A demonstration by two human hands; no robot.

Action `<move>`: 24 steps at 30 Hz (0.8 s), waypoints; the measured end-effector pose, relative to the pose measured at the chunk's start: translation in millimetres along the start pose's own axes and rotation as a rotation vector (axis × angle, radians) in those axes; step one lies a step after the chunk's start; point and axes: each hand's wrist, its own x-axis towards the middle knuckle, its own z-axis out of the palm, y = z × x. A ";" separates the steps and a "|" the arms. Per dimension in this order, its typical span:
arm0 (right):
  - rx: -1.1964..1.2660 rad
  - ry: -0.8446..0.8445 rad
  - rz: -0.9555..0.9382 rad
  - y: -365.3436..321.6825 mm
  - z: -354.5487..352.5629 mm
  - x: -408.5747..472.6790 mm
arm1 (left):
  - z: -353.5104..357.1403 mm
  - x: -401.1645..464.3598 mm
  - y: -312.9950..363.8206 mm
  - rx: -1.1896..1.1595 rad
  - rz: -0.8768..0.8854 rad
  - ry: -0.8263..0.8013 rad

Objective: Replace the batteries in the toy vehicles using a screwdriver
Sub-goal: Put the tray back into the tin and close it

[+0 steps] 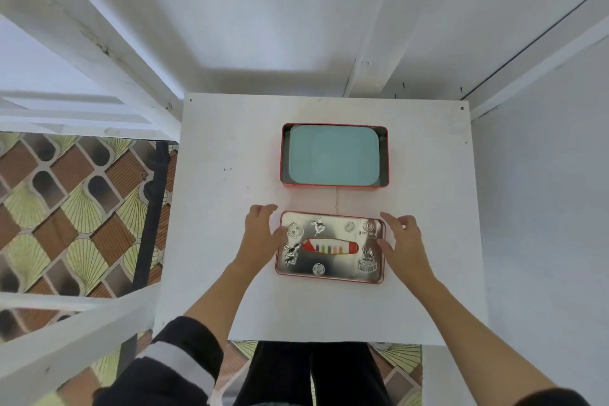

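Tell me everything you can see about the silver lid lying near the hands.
The silver lid is a shiny rectangular metal piece with rounded corners and a reddish rim. Embossed emblems and figures cover it, and a long oval slot in the middle shows coloured stripes. It lies flat on the white table, nearer than the red tin. The left hand and right hand touch its short ends.

White table (211, 208), patterned floor (75, 208)
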 end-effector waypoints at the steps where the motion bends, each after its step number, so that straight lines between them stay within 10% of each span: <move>1: 0.030 -0.015 0.037 2.8 5.5 -4.3 | 4.0 -4.2 -5.0 -0.009 -0.031 -0.024; 24: 0.346 0.199 0.140 -20.9 7.1 -23.2 | -5.8 -48.0 1.7 -0.243 -0.011 0.123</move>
